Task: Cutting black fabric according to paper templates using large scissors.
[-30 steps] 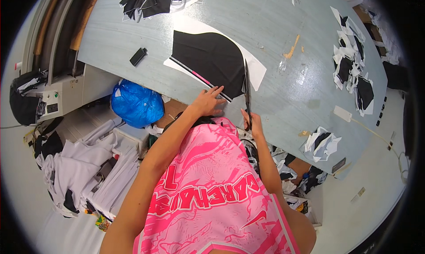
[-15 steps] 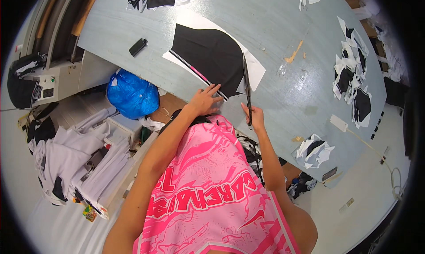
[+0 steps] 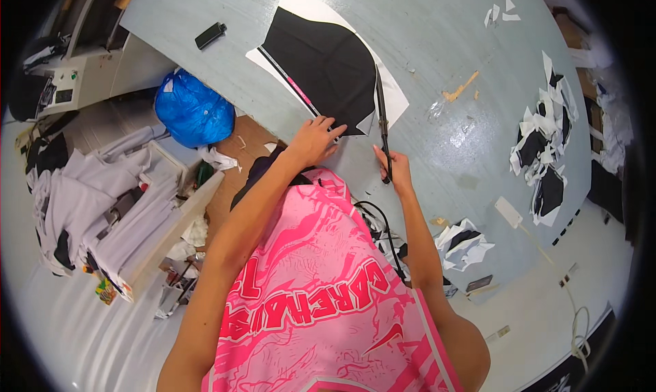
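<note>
Since one second ago, almost everything has shifted together in my view, with the black piece [image 3: 321, 71] now higher; perhaps only my head has moved. Both hands stay at the same parts of the work.

The piece lies flat on the tabletop [image 3: 471, 183] in front of me. With my left hand [image 3: 311, 144], laid flat with fingers a little spread, I press near the lower end of its striped border [image 3: 298, 90], not gripping it. My right hand [image 3: 398, 170] is closed around the handles of the scissors [image 3: 383, 125]; the blades run along the right edge, but I cannot tell how far they are apart.

As I judge, the cut is only begun, at the lower right corner, where a small pale flap [image 3: 367, 123] shows. The white margin [image 3: 392, 91] remains around the upper curve, and some white also beside the border on the left.

To the far right lies a big heap of black and white scraps [image 3: 543, 136], and nearer a smaller bunch of offcuts [image 3: 463, 244] and a white block with cable [image 3: 508, 212]. One small black object [image 3: 210, 36] is to the left, well apart. Nothing seems to block the blades.
</note>
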Action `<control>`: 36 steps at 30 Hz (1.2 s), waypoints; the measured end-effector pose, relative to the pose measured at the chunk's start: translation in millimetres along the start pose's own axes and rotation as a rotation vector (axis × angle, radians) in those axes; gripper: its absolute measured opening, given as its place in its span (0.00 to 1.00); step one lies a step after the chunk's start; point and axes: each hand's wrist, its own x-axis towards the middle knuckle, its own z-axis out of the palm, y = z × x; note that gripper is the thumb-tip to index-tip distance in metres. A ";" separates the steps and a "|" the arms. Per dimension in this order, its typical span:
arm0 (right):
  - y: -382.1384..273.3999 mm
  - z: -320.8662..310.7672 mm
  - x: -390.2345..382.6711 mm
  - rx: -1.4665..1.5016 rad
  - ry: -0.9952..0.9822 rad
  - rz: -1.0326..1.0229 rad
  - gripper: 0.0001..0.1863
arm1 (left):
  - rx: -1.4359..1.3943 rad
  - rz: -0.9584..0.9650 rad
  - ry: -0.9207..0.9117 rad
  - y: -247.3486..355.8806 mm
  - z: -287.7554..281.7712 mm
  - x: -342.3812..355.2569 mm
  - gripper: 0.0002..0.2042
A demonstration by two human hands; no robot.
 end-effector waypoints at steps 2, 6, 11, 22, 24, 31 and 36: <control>-3.7 -7.1 -0.3 0.002 -0.027 0.013 0.29 | -0.054 -0.021 -0.035 12.5 -0.2 10.1 0.30; -22.3 -19.5 4.8 0.001 -0.068 -0.003 0.28 | 0.044 0.018 0.058 41.9 2.3 36.7 0.31; -29.6 -31.2 9.8 -0.129 -0.092 0.023 0.26 | 0.167 -0.008 0.075 61.6 8.5 57.9 0.34; -55.9 -49.7 30.9 -0.142 -0.143 0.040 0.26 | 0.155 -0.054 -0.012 62.4 7.7 66.3 0.38; -55.4 -53.9 32.7 -0.171 -0.144 0.048 0.25 | 0.180 -0.059 -0.051 62.6 5.1 65.8 0.38; -78.4 -66.5 46.0 -0.192 -0.191 0.022 0.25 | 0.123 -0.074 -0.056 59.8 4.6 63.1 0.35; -97.9 -70.9 57.7 -0.312 -0.196 0.034 0.24 | 0.118 -0.089 -0.046 56.6 7.0 63.0 0.33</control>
